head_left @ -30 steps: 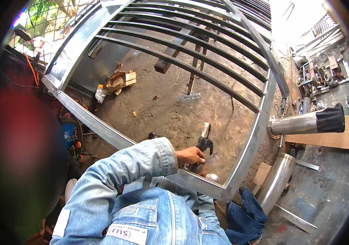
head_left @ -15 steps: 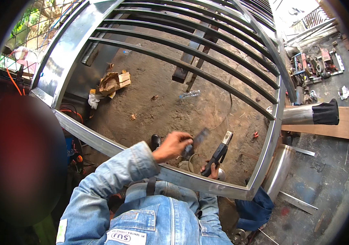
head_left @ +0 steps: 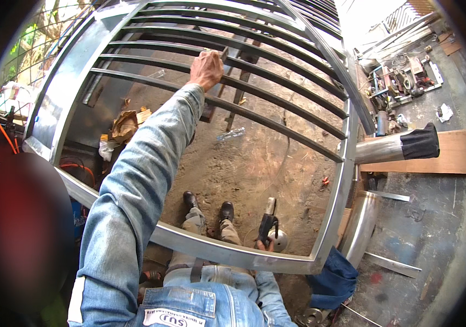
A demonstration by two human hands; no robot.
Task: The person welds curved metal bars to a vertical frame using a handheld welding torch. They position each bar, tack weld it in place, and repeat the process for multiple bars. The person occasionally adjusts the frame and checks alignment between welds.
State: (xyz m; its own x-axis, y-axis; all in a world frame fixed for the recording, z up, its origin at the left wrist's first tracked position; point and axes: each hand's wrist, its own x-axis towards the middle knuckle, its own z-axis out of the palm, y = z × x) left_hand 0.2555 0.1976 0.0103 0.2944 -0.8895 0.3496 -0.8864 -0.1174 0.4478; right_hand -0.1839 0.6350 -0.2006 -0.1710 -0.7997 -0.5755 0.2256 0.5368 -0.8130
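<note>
In front of me lies a shiny metal frame crossed by dark parallel bars. My left hand is stretched far over it, closed at the bars, with the edge of a flat metal piece showing beside the fingers. Most of that piece is hidden by the hand. Low inside the near right corner, my right hand grips a black welding electrode holder with its metal jaw pointing away. A round pale object is just right of it.
A clear plastic bottle and torn brown paper lie on the dirt floor under the frame. Off to the right are metal pipes, a wooden board and a rack of tools. Dark blue cloth hangs by the near right corner.
My left hand has moved from the near rail forward to the bars, carrying the flat metal piece. The right hand with the electrode holder sits slightly lower and further left in view.
</note>
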